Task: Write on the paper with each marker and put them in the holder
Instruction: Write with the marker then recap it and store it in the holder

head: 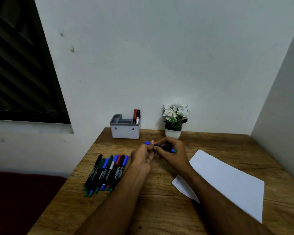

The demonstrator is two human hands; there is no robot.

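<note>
The marker (pixel 163 148) is held in the air over the table (pixel 143 209), between both hands and nearer the person than the holder (pixel 125 128). The right hand (pixel 172 154) has its fingers curled round the black barrel, whose blue-green end pokes out past that grip on the right. The left hand (pixel 142 157) pinches the blue cap (pixel 147 142) at its fingertips, just left of the barrel's other end. Cap and barrel seem to meet at the pinch, so I judge the step to be capping or uncapping; which one cannot be told.

To do it well, keep the barrel clamped steady in the right hand and move only the cap, straight along the barrel's line, not at an angle. If uncapping, keep the cap in the left fingers so that it is ready to go back on. If capping, press until it seats before the marker goes to the holder.

Beyond the grip, against the wall, the holder has two markers standing in its right compartment, one red (pixel 135 115) and one black (pixel 138 116). To the left of the left hand lies a pile of markers (pixel 106 173), uncollected, so much of the task remains. To the right of the right hand lies the paper (pixel 227 182), with a faint mark near its close corner, too small to read. Just behind the right hand stands a plant (pixel 175 118).

The barrels in the pile and the marker labels in the holder carry pale print, but none of it is legible.
</note>
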